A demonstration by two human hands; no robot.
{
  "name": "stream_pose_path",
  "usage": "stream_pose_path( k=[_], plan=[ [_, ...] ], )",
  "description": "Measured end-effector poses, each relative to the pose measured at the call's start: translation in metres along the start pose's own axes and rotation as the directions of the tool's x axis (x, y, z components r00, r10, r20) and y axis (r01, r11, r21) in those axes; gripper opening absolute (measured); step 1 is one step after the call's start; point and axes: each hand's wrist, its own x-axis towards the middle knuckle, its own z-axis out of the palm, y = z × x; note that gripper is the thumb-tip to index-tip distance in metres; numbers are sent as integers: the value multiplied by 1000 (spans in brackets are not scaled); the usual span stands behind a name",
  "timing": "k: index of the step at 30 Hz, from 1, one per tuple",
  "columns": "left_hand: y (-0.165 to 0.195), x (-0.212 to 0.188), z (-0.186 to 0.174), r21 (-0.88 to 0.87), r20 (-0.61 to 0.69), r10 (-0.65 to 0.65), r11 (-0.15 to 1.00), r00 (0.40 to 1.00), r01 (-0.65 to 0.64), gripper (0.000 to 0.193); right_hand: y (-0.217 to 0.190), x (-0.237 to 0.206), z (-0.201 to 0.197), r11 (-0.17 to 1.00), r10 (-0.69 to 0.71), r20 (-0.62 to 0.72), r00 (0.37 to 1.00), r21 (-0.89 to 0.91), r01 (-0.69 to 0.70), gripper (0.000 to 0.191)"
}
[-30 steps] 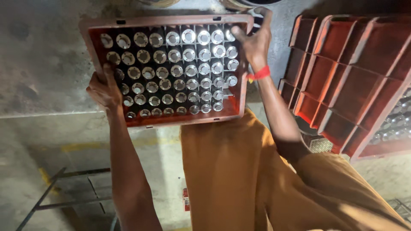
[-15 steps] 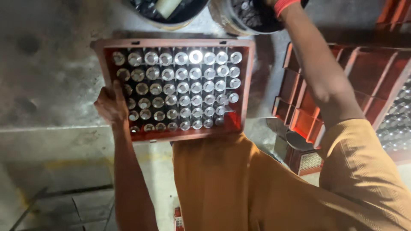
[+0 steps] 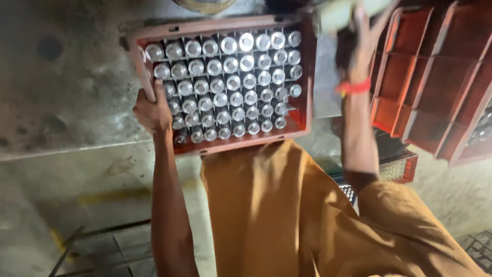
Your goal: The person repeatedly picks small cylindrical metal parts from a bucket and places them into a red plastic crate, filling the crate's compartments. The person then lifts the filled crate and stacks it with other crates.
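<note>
The right hand (image 3: 366, 31) has come off the red crate (image 3: 220, 84) since a second ago, when both hands held it by its sides; half a second ago it was reaching up toward the dark tubs beyond the crate, and now it is back, raised just right of the crate's far right corner, with something pale and blurred at its fingers. I cannot tell what that pale thing is, nor whether the grip is closed on it or merely against it. The left hand (image 3: 152, 110) has stayed where it was, its grip wrapped over the crate's left rim, so the whole crate, packed in rows with silver-capped bottles (image 3: 233, 82), is now carried on that one hand and the person's orange shirt (image 3: 287, 215) below its near edge. The nearest row looks a little uneven at the crate's lower left. To the right of the crate stand empty red crates (image 3: 435, 77), tilted and stacked close, with only a narrow gap between them and the raised forearm with its red wristband (image 3: 353, 87). Left of the crate is bare, stained concrete floor (image 3: 66, 102); below it a metal grate (image 3: 102, 246) lies near the person's feet.
</note>
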Motion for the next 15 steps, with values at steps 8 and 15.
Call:
stream_pose_path(
  k=[8,15],
  plan=[
    [-18,2,5,-19,15,3,1000,1000,-3,53,11,-174,7,643,611,140,779,487,-592,60],
    [-27,0,4,-99,45,31,995,999,-27,62,-4,-208,-24,945,319,92,943,-111,-309,78]
  ],
)
